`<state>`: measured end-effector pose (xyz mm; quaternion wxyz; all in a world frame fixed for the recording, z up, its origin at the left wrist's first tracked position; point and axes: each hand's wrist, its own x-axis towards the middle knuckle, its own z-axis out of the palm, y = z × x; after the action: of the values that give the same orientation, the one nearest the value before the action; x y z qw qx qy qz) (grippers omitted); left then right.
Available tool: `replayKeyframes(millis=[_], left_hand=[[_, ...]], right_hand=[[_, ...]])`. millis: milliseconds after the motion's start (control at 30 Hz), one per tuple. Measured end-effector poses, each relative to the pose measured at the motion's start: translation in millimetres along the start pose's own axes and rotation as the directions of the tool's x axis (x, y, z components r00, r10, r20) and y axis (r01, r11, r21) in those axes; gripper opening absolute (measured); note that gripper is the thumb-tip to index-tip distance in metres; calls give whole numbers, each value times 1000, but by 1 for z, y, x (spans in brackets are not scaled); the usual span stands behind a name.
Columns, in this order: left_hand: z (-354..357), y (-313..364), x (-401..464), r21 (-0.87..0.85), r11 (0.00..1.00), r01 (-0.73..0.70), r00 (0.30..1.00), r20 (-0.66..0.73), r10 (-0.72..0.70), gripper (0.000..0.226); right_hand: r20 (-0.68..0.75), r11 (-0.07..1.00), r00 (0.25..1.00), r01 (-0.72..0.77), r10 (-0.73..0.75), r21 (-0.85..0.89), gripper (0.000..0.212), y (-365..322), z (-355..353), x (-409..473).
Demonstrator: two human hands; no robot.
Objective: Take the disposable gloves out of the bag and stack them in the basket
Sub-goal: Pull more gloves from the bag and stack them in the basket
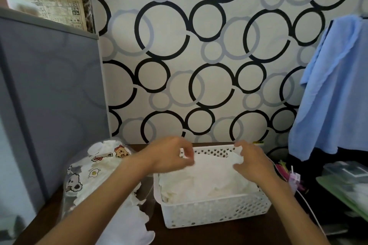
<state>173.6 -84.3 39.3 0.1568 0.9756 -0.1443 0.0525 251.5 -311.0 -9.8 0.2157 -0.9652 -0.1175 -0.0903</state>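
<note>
While both hands hover over the white basket (215,211), the left hand (171,155) and right hand (251,163) each pinch a thin glove (211,167) above the stacked gloves (203,187); the printed bag (93,173) lies at nine o'clock.

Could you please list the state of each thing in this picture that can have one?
Left hand: pinches one end of a glove above the basket.
Right hand: pinches the other end.
Held glove: stretched flat between both hands.
Basket: upright, part filled with stacked gloves.
Bag: open, gloves spilling out onto the table.
Blue cloth: hanging at the right.
</note>
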Motion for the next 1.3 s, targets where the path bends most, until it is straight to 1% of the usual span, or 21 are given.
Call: replayKeyframes(millis=[33,67,100,167,200,267,333,400,467,533,600,633,700,800,900,967,1067,1167,1233,1267,1300], left_hand=[[8,7,1,-1,1000,-30,998,59,30,20],[18,12,2,28,999,-45,991,128,41,23],[25,14,3,68,996,-55,984,174,42,24],[28,12,3,138,989,-56,978,209,26,22],[27,9,2,155,987,-48,974,227,12,22],[21,3,-3,160,987,-8,959,279,-38,22],[12,-2,-7,140,990,29,939,335,-75,22],[1,-7,-11,113,991,67,935,341,-102,20],[-12,-14,-13,35,992,119,944,304,-124,15],[-19,-16,-10,-29,992,125,965,236,-115,12],[-15,-13,-4,12,996,83,978,190,-84,9],[-6,-11,-2,43,997,71,973,215,-79,13],[16,-9,2,116,991,61,945,313,-95,24],[40,-14,4,227,971,76,895,414,-167,29],[44,-14,4,292,953,81,879,430,-206,30],[38,-8,3,316,947,56,882,429,-195,31],[15,-4,-8,236,970,65,924,352,-148,30],[-7,-15,-38,21,991,130,981,145,-132,25],[-12,-30,-61,-114,980,162,986,-29,-166,17],[-13,-38,-70,-161,972,169,978,-97,-186,14],[-13,-47,-81,-188,965,185,969,-132,-211,12]], right_hand=[[-41,998,997,58,-58,1,45,-4,-1,-1],[-15,993,993,117,-116,35,42,-8,0,-1],[71,984,985,152,-159,92,41,-12,1,-1],[308,981,936,130,-169,143,44,-18,5,0],[401,988,904,110,-146,110,49,-18,5,-1],[480,995,872,93,-99,36,59,-17,4,0],[486,995,868,96,-97,26,63,-14,4,3],[470,993,876,108,-113,37,63,-15,3,3],[403,989,904,132,-146,63,59,-13,-2,3],[332,983,930,113,-156,145,53,-11,-15,3],[302,966,946,36,-115,256,48,-6,-25,6],[308,963,947,10,-97,271,47,-4,-25,7],[352,975,932,9,-89,223,50,-2,-22,6],[489,994,869,36,-81,100,59,-1,-10,2],[556,999,830,37,-41,19,61,-1,-5,1],[555,999,831,39,-27,-9,58,-2,-4,-1],[470,999,882,31,-44,35,53,-4,-10,-4],[300,995,949,90,-101,49,44,-16,-19,-14],[180,982,969,153,-171,108,38,-35,-20,-26],[143,968,967,184,-209,171,34,-47,-21,-34],[125,947,960,215,-250,239,31,-62,-19,-45]])
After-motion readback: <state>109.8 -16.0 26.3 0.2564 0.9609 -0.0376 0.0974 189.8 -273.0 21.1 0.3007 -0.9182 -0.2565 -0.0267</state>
